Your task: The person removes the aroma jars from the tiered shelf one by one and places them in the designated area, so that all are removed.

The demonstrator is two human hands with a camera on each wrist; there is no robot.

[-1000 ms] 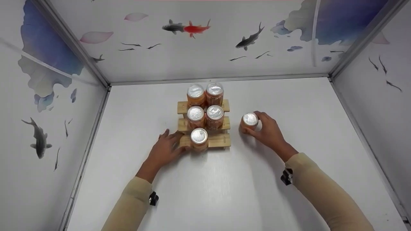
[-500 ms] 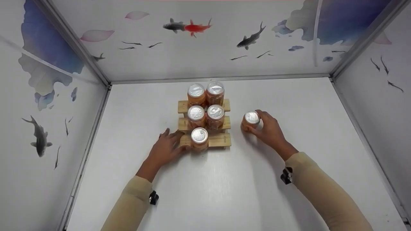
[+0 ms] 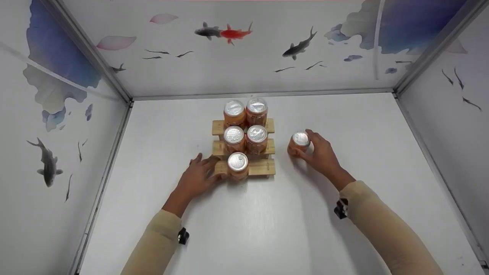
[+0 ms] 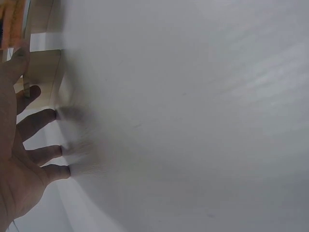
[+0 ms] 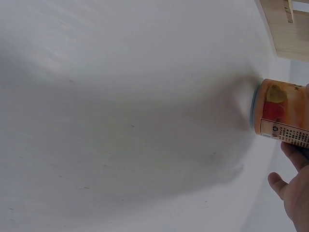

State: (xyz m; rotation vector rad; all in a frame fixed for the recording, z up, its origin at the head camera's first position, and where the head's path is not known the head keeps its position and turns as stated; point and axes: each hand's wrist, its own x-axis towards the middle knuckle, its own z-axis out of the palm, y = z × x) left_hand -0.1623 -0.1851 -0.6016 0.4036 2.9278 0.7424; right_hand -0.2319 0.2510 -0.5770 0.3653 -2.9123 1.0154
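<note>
- Six orange cans are showing: five are sitting on the stepped wooden rack [image 3: 244, 147], and one lone can [image 3: 299, 143] is standing on the white table [image 3: 244, 229] just right of it.
- The right hand [image 3: 319, 154] is wrapping its curled fingers [image 3: 311, 136] round the lone can from the far and right sides, thumb on the near side.
- The left hand [image 3: 198, 176] is lying with straight, spread fingers [image 4: 38, 121], tips touching the rack's lowest step beside the front can [image 3: 237, 166]; it is gripping nothing.
- In the right wrist view the lone can's label is showing a yellow heart shape, a red patch and a panel of small print too fine to read.
</note>
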